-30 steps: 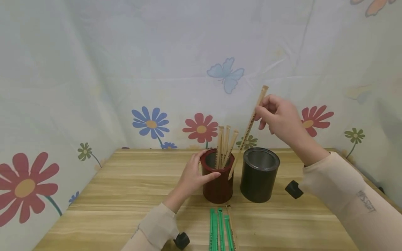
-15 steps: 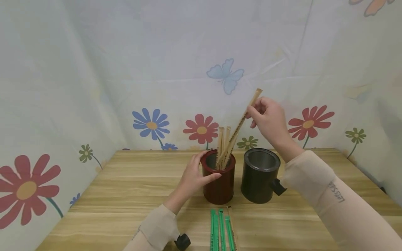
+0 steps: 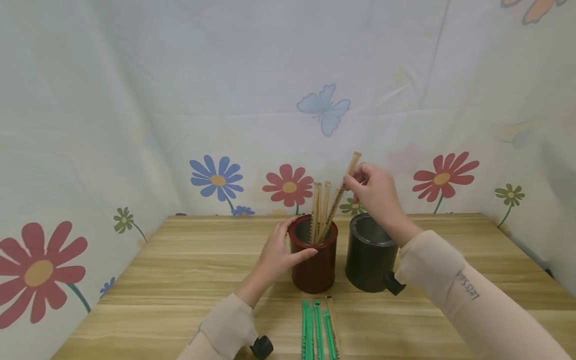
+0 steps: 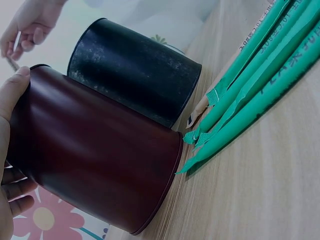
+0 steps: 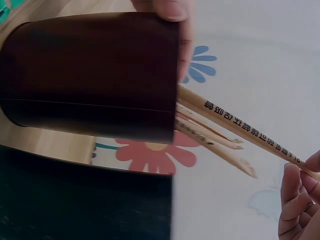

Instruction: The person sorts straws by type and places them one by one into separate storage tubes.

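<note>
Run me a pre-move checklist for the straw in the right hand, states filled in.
1. Right hand has a pinch on the tan straw: ok, near its upper end.
2. Its lower end is inside the red can: ok.
3. Left hand is on the red can: ok, gripping near the rim.
4. Red can is upright on the table: ok.
5. Black can is empty: cannot tell, its bottom is hidden.
6. No straws lying on the table: not ok, green straws lie there.

Dark-red can (image 3: pixel 313 270), apparently black can (image 3: pixel 366 265), tan straws (image 3: pixel 335 205) printed in black, green straws (image 3: pixel 308 330), flower-patterned backdrop (image 3: pixel 225 65)
</note>
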The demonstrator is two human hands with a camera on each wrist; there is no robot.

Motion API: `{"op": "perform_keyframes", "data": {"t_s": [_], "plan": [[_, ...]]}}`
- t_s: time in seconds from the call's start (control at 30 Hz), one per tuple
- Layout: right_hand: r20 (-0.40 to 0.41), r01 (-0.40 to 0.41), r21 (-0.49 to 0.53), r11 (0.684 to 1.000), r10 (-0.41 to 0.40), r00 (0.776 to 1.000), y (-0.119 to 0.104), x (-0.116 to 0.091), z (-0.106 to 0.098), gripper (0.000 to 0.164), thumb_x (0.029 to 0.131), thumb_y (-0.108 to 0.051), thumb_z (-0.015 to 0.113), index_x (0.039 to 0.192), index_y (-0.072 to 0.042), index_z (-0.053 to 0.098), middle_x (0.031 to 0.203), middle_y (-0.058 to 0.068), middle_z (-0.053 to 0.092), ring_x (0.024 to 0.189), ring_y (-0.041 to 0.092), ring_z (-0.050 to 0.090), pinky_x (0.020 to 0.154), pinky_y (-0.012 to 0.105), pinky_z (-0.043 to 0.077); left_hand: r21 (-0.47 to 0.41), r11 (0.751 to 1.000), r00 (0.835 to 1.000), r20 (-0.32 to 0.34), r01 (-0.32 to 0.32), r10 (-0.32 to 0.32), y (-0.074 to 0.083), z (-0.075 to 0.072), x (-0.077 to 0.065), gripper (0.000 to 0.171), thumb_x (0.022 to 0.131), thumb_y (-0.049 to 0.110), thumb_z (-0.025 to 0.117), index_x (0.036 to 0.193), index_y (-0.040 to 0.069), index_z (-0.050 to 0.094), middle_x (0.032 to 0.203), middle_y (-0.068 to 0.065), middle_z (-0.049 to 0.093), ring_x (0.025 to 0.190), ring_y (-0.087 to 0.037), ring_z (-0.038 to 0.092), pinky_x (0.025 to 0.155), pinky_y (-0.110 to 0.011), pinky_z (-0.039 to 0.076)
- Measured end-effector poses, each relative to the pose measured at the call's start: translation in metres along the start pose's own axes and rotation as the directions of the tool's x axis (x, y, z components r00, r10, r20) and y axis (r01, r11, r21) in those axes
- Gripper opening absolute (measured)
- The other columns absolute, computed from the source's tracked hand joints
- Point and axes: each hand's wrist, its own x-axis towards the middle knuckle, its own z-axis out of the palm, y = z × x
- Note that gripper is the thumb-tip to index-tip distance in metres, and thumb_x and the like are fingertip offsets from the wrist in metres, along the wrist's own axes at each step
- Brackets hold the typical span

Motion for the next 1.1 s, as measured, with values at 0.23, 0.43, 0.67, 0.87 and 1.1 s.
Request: {"op": "perform_keyframes", "data": {"t_s": [0.23, 0.43, 0.67, 0.87, 1.1], "plan": [[0.041, -0.046, -0.010, 0.999, 0.046, 0.998, 0.012, -0.010, 0.012, 0.018, 0.094, -0.022, 0.059, 0.086, -0.005, 0.061, 0.071, 0.010, 0.063, 0.051, 0.015, 0.059, 0.051, 0.026, 0.044, -0.002, 1.000, 1.000, 0.008, -0.002, 0.002, 0.000, 0.001, 0.000, 0.090, 0.074, 0.047, 0.079, 0.143, 0.005, 0.039, 0.137, -0.013, 0.049, 0.129, -0.031, 0.047, 0.106, -0.053, 0.042], [0.070, -0.056, -0.023, 0.998, 0.058, 0.996, 0.024, -0.017, 0.022, 0.016, 0.093, -0.018, 0.059, 0.086, -0.004, 0.060, 0.071, 0.011, 0.066, 0.050, 0.017, 0.060, 0.055, 0.027, 0.046, 0.003, 1.000, 1.000, 0.002, 0.003, -0.003, 0.002, 0.002, 0.000, 0.090, 0.074, 0.046, 0.080, 0.143, 0.006, 0.039, 0.138, -0.014, 0.049, 0.129, -0.031, 0.047, 0.106, -0.052, 0.042], [0.104, -0.076, -0.012, 0.997, 0.077, 0.992, 0.033, -0.023, 0.027, 0.013, 0.093, -0.018, 0.059, 0.089, -0.005, 0.061, 0.077, 0.010, 0.070, 0.050, 0.015, 0.059, 0.055, 0.027, 0.047, 0.007, 1.000, 1.000, 0.000, 0.004, -0.004, 0.001, 0.001, 0.001, 0.089, 0.073, 0.048, 0.079, 0.143, 0.009, 0.040, 0.138, -0.013, 0.050, 0.129, -0.030, 0.047, 0.106, -0.052, 0.042], [0.151, -0.108, -0.003, 0.994, 0.108, 0.983, 0.036, -0.025, 0.023, 0.023, 0.094, -0.026, 0.060, 0.100, -0.004, 0.061, 0.087, 0.015, 0.070, 0.052, 0.014, 0.060, 0.059, 0.028, 0.050, 0.004, 1.000, 1.000, 0.002, -0.003, 0.003, 0.000, 0.001, 0.001, 0.089, 0.074, 0.049, 0.079, 0.143, 0.008, 0.039, 0.137, -0.013, 0.049, 0.129, -0.031, 0.047, 0.106, -0.052, 0.042], [0.124, -0.125, 0.018, 0.992, 0.122, 0.985, 0.028, -0.026, 0.008, 0.030, 0.094, -0.030, 0.060, 0.110, -0.005, 0.057, 0.092, 0.016, 0.068, 0.055, 0.017, 0.062, 0.059, 0.026, 0.049, 0.008, 1.000, 1.000, -0.010, 0.000, 0.001, 0.000, 0.001, 0.000, 0.088, 0.074, 0.045, 0.080, 0.142, 0.006, 0.040, 0.137, -0.014, 0.050, 0.128, -0.031, 0.048, 0.106, -0.052, 0.042]]}}
